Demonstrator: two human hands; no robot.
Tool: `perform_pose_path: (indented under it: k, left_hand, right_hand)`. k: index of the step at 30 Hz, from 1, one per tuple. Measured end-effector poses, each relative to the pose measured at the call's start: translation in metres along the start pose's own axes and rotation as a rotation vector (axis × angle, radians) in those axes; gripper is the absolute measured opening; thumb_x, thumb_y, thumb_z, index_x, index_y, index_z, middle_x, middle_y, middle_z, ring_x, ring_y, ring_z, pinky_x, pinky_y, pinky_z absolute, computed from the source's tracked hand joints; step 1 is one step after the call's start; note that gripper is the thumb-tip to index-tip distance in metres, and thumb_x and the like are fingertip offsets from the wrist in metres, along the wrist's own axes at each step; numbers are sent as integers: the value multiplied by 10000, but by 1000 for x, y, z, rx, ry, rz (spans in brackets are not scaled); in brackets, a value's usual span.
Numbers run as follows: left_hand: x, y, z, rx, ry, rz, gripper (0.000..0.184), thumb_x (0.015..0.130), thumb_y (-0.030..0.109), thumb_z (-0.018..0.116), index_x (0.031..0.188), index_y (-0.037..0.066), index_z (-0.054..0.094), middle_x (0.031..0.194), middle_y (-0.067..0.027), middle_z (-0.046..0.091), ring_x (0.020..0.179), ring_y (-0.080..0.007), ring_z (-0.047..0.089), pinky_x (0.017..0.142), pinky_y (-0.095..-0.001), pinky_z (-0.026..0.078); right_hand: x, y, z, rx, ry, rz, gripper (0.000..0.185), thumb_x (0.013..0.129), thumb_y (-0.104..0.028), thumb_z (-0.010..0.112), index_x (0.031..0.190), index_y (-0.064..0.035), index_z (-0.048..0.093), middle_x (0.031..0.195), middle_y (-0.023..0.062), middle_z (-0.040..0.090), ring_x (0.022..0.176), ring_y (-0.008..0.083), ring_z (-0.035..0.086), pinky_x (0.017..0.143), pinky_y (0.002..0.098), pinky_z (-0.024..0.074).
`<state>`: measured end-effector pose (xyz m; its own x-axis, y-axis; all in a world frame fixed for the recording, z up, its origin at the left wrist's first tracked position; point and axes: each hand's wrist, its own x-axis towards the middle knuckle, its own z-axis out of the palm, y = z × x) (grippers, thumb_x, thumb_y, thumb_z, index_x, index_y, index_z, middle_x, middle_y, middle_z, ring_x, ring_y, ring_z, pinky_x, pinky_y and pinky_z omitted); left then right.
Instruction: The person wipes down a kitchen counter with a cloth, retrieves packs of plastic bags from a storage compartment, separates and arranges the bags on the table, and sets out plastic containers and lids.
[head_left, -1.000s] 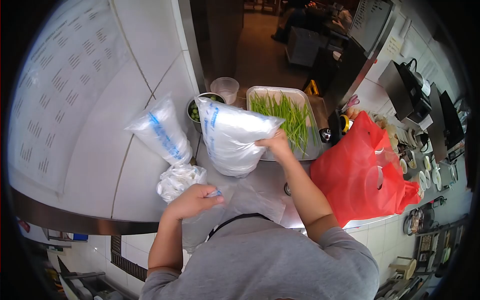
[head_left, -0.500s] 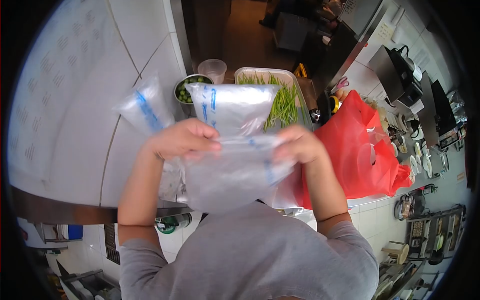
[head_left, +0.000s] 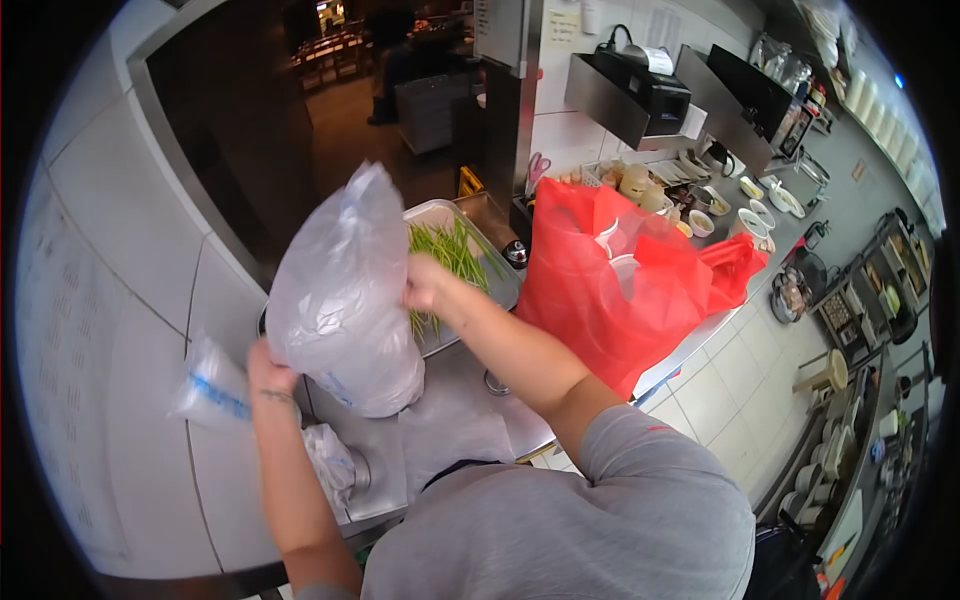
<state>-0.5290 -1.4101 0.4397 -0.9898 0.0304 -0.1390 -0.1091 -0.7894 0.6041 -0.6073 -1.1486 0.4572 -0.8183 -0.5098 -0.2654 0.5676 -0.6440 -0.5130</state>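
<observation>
A large translucent plastic bag (head_left: 345, 290), puffed out and crinkled, stands upright between my hands over the steel counter. My left hand (head_left: 268, 370) grips its lower left side, with the fingertips partly hidden behind the plastic. Against the bag's right edge, my right hand (head_left: 424, 284) is closed on the plastic. Blue print shows faintly near the bag's bottom. What is inside the bag I cannot make out. Left of my left wrist lies a smaller clear plastic packet (head_left: 215, 385) with a blue printed band.
Behind the bag is a tray (head_left: 432, 208) of green stalks (head_left: 450, 250). A bulging red bag (head_left: 610, 290) with containers inside stands to the right. Crumpled plastic (head_left: 330, 455) lies near the counter's front left. Bowls and a printer (head_left: 655, 100) are farther right.
The flat, blue-printed plastic held between both hands before is now a puffed, upright bag. My hands have moved left and apart, and the view has turned right.
</observation>
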Motion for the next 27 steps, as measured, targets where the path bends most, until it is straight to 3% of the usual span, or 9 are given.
perform_pose_path:
  k: [4,7,8,9,11,17,18,23,27]
  left_hand:
    - [31,-33,-64,254,214,-17,321,926,73,391,1186,-65,517,1189,-187,577,1022,-276,606,878,-394,510]
    - [49,-61,-121,433,209,-88,293,938,114,407,1156,-20,548,1118,-136,622,992,-241,614,841,-367,525]
    - [53,-72,-130,348,381,-49,224,915,154,463,1038,41,611,892,-88,660,746,-199,631,607,-329,533]
    - [64,-61,-163,510,361,-198,330,918,280,522,1136,36,563,1030,-63,648,879,-182,632,689,-324,540]
    - [75,-57,-155,700,456,-425,163,848,233,562,810,96,643,559,-11,525,379,-96,389,341,-243,251]
    - [34,-70,-84,1019,253,-41,457,856,275,579,1237,24,540,1120,-116,617,958,-188,595,773,-319,482]
    - [33,-68,-85,1060,250,-175,563,880,262,550,1368,20,406,1339,-104,491,1211,-207,461,983,-344,376]
    - [42,-73,-90,1082,258,-337,526,876,244,557,1337,24,432,1285,-97,516,1167,-202,485,948,-340,399]
    - [31,-81,-84,1056,281,-273,496,873,229,563,1312,27,453,1243,-91,536,1132,-198,504,920,-336,418]
  right_hand:
    - [55,57,-81,-75,0,-19,266,880,-23,449,1111,50,558,922,155,627,767,236,642,655,372,564]
    - [80,88,-127,-313,213,15,94,782,2,496,796,-6,588,734,128,585,622,229,596,469,372,469]
    - [70,80,-121,-494,239,-19,72,757,-2,504,720,-13,565,661,123,561,586,227,581,426,372,424]
    - [60,75,-111,-677,254,-79,93,732,-6,512,644,-21,541,588,119,537,549,225,567,383,373,380]
    - [29,71,-81,-922,342,-205,84,780,-32,524,770,15,593,591,84,547,455,182,516,361,313,358]
    - [48,137,-153,-1235,469,-814,159,821,-124,597,862,30,591,652,95,590,511,169,550,428,308,410]
    - [45,137,-147,-1119,492,-700,130,838,-96,564,870,27,589,680,105,604,559,184,569,488,315,430]
    - [50,133,-150,-482,423,-399,148,862,-14,496,992,7,563,756,94,624,609,200,568,598,305,466]
    - [10,110,-118,-471,511,-228,241,874,-13,480,1114,-5,494,807,114,627,645,172,587,550,300,478]
